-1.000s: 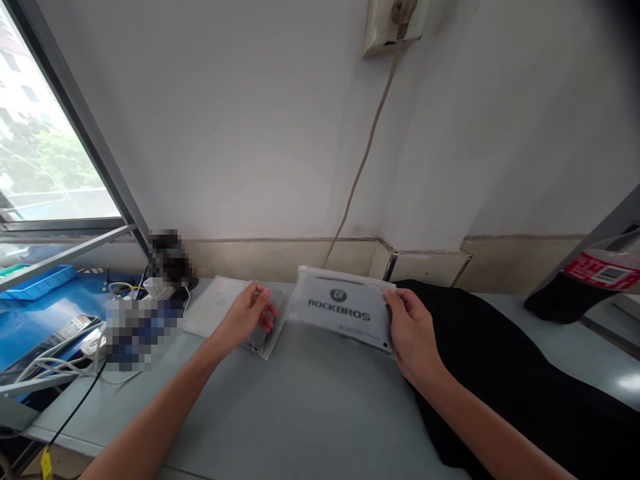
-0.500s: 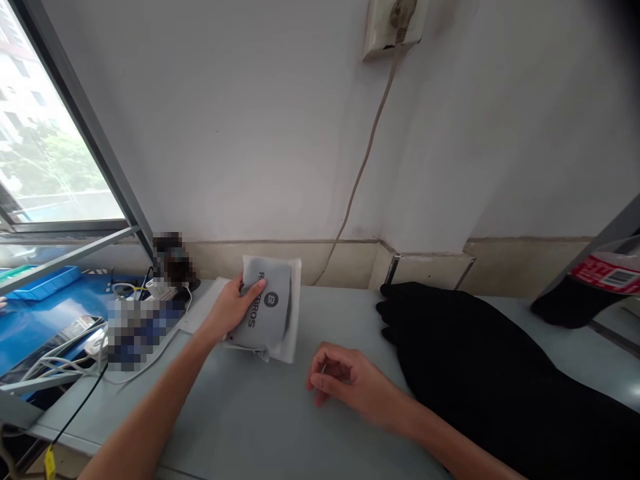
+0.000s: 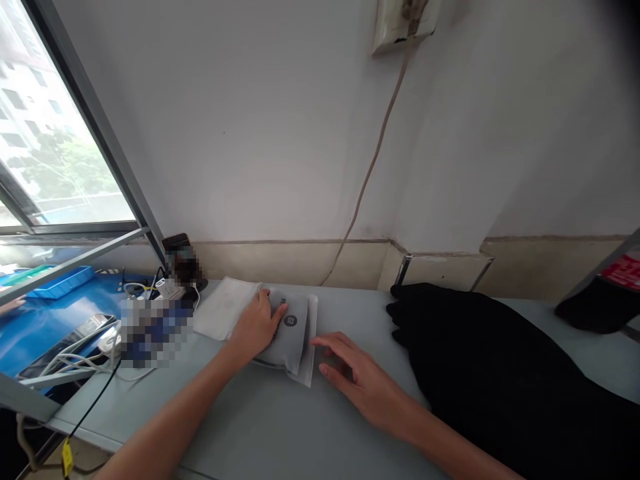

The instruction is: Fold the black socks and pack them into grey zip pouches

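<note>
A grey packet with a round dark logo [image 3: 290,321] lies low over the grey table inside a frosted plastic bag [image 3: 311,333]. My left hand [image 3: 256,325] grips its left side, thumb across the top and fingers at the far edge. Partly under that hand, a flat whitish bag [image 3: 220,308] rests on the table. Just right of the packet, my right hand [image 3: 357,373] is open, thumb and fingers apart, its fingertips close to the frosted bag's edge and holding nothing.
Black fabric [image 3: 480,373] spreads over the table's right side, with a dark drink bottle [image 3: 595,303] beyond it. Cables [image 3: 75,363] and a phone on a stand [image 3: 183,260] are at the left, near a metal frame and a blue surface [image 3: 55,310]. A cord hangs from the wall socket [image 3: 405,27].
My left hand has brought the packet down towards the table and slightly right, uncovering the whitish bag. My right hand has uncurled its fingers and come closer to the packet.
</note>
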Demonstrator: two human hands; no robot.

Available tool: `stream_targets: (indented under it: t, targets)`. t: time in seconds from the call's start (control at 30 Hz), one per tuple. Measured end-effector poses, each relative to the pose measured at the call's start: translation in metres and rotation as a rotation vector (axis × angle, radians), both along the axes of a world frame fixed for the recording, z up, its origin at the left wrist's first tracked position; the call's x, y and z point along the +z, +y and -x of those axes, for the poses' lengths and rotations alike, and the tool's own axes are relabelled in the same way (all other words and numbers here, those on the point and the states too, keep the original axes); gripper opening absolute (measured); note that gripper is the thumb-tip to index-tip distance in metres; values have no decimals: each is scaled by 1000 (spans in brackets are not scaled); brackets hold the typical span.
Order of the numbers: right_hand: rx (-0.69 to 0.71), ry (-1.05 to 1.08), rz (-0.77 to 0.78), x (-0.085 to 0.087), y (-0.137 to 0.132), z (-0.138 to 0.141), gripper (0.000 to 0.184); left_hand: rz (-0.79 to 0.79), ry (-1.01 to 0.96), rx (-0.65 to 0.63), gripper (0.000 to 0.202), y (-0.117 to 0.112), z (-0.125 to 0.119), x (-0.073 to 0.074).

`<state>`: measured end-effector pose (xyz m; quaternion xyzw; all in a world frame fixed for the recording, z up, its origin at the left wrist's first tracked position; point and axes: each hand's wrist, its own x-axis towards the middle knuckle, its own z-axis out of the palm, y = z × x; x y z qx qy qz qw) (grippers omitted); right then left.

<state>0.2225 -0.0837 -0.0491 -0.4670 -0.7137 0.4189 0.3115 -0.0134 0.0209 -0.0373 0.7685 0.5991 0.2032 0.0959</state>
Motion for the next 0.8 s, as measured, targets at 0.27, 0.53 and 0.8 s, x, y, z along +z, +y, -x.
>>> stream_targets:
  t: [0.27,0.53,0.8]
  targets:
    - [-55,40,28,-2,0,0,54,76,-37,-56,52,-7,-3,3]
    - [-67,36,44,-8,5,0,64,-231,-72,-89,42,-6,-4,6]
    - [-59,44,51,-6,8,-1,64,6,-13,-409,51,-10,-10,-2]
